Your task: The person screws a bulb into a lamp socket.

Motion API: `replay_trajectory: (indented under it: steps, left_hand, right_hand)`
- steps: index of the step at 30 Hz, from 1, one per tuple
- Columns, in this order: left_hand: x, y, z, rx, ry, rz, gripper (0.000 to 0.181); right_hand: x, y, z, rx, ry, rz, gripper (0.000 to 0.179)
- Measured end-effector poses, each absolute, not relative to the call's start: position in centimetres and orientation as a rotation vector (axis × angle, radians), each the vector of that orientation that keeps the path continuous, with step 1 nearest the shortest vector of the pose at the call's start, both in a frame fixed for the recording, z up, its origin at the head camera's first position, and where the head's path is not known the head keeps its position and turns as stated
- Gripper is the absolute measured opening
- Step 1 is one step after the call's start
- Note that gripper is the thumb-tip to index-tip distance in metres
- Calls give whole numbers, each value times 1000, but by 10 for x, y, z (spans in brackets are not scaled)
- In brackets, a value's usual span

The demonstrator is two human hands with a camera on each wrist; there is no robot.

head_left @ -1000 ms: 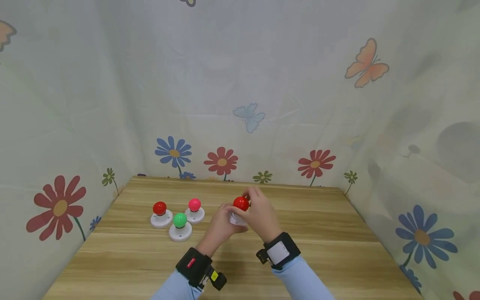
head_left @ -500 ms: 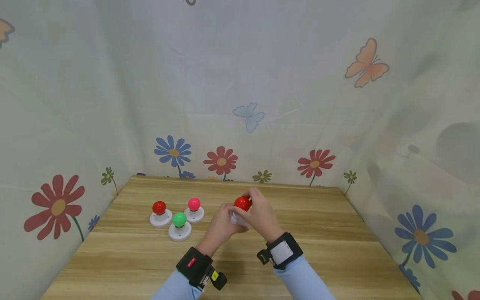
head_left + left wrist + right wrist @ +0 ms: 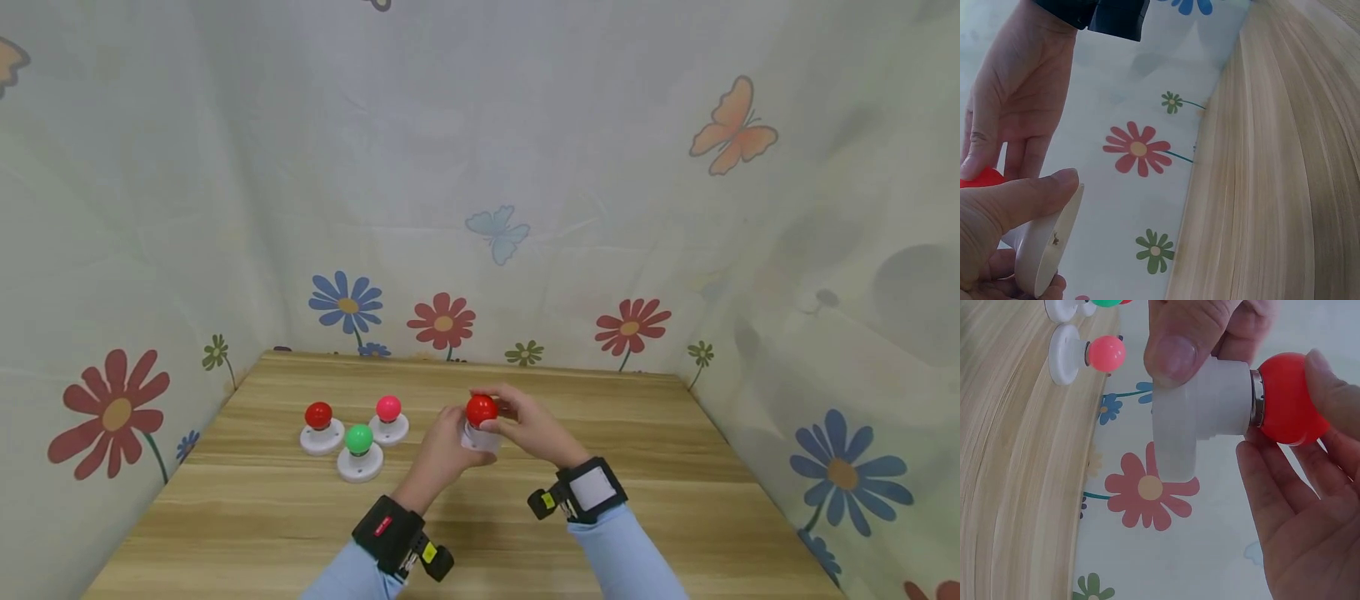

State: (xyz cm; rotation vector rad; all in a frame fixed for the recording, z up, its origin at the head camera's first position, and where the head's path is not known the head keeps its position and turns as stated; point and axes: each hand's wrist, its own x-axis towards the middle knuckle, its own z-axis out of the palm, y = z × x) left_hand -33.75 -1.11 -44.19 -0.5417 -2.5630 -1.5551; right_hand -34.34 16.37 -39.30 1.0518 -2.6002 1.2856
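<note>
In the head view my left hand grips a white lamp holder above the table, thumb pressing on its round base. A round red light bulb stands in the holder's neck; its metal collar shows at the joint in the right wrist view. My right hand holds the bulb, with the thumb on one side and the fingers curved round the other. Seen from the left wrist, the underside of the lamp holder faces outward, and only a sliver of the bulb shows.
On the left of the wooden table stand three white lamp holders with bulbs: a red bulb, a green bulb and a pink bulb. A flower-printed curtain encloses the table's back and sides.
My right hand has turned at the wrist, its forearm swinging right and its fingers re-placed round the red bulb. The left hand keeps its grip on the lamp holder almost in place.
</note>
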Motion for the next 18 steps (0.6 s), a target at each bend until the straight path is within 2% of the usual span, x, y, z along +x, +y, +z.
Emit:
replay_trajectory:
  steps: [7,13,18]
  left_hand:
    - [-338,-13,-442,-554,-2564,-1567,66]
    - [-336,-12,-440,-542,-2564,-1587,60]
    - [-336,-12,-440,-526,-2571,-1582,60]
  right_hand:
    - [-336,143,-404,795,-2537,1090,60]
    - [-330,123,-411,613,-2378,703,48]
    - [-330,121,-411,592,-2368,722,47]
